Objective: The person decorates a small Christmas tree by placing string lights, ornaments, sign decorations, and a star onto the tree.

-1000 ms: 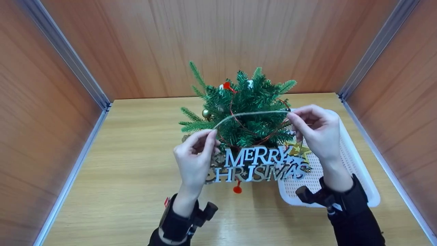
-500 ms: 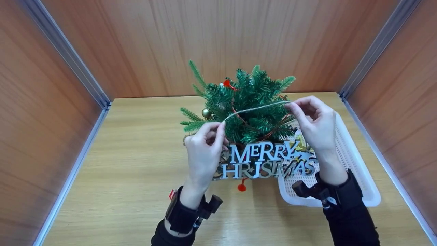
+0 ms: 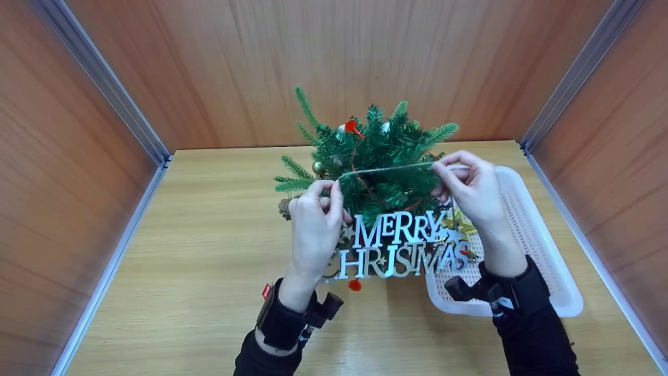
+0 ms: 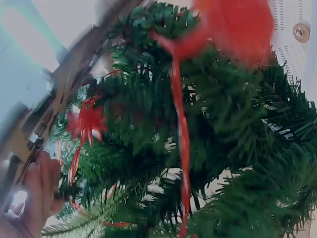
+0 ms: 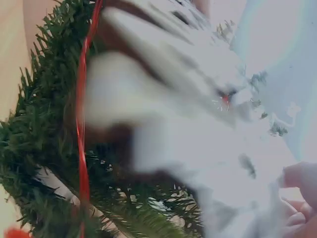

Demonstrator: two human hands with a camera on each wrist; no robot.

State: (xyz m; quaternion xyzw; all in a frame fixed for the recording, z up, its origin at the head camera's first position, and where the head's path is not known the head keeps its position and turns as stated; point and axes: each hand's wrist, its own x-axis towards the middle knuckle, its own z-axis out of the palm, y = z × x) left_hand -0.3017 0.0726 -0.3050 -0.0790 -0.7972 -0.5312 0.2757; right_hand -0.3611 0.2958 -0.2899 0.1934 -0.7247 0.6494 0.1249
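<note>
string [image 3: 389, 168] runs nearly straight between the left hand [image 3: 315, 227] and right hand [image 3: 472, 190], each pinching it. the merry christmas sign [image 3: 400, 230] appears to hang from it, before the tree [image 3: 386, 143], which overlaps the bench's [image 3: 209, 235] back edge. hanging the sign seems in hand; next probably calls for looping the string over branches, clear of the red cord [image 4: 181, 119].

Shows deep green on the tree [image 3: 386, 146], glossy red on the twisted strand [image 4: 182, 134], gold on the left ball [image 3: 319, 167]. Turns silvery white with brownish patches on the sign [image 3: 390, 261], pale grey on the cord [image 3: 389, 168]. Runs streaked brown over the far wall [image 3: 334, 68], yellowish grain across the table [image 3: 209, 235], hole-patterned white in the right basket [image 3: 568, 300].
</note>
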